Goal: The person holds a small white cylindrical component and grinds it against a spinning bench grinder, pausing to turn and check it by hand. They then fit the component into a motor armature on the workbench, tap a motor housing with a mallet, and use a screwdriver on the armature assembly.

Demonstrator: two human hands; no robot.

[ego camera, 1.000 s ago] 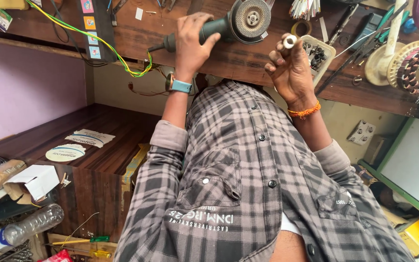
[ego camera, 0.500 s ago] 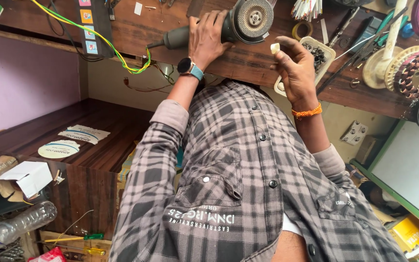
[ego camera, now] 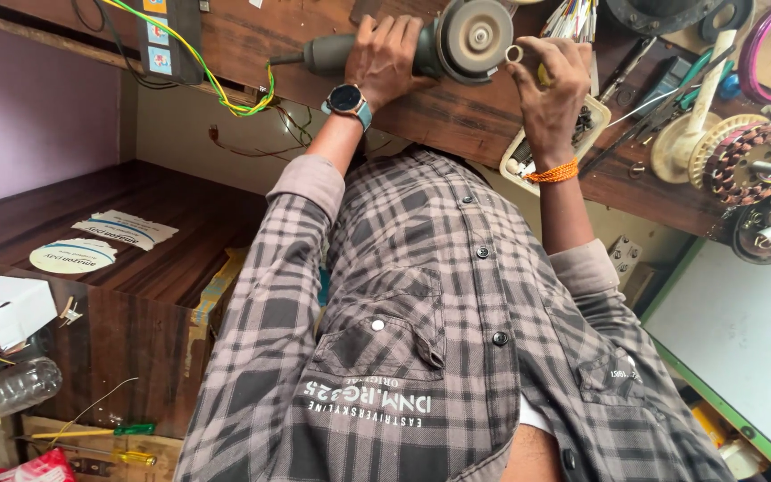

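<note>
Fingers of our right hand (ego camera: 551, 85) are pinching a small pale ring (ego camera: 514, 54), now carrying it right beside the grinding disc (ego camera: 479, 34), closer than before. Our left hand (ego camera: 390, 58) is clasping the angle grinder (ego camera: 325, 55), steadying it on the wooden bench (ego camera: 457, 120).

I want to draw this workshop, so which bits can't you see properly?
All in the head view:
- Angle grinder: the left hand wraps its body, hiding the middle.
- Small pale ring: pinched by the right hand, too small to tell what it is.
- Pink hoop: cut off by the top and right edges.
- Clear plastic bottle: cut off by the left edge.
</note>
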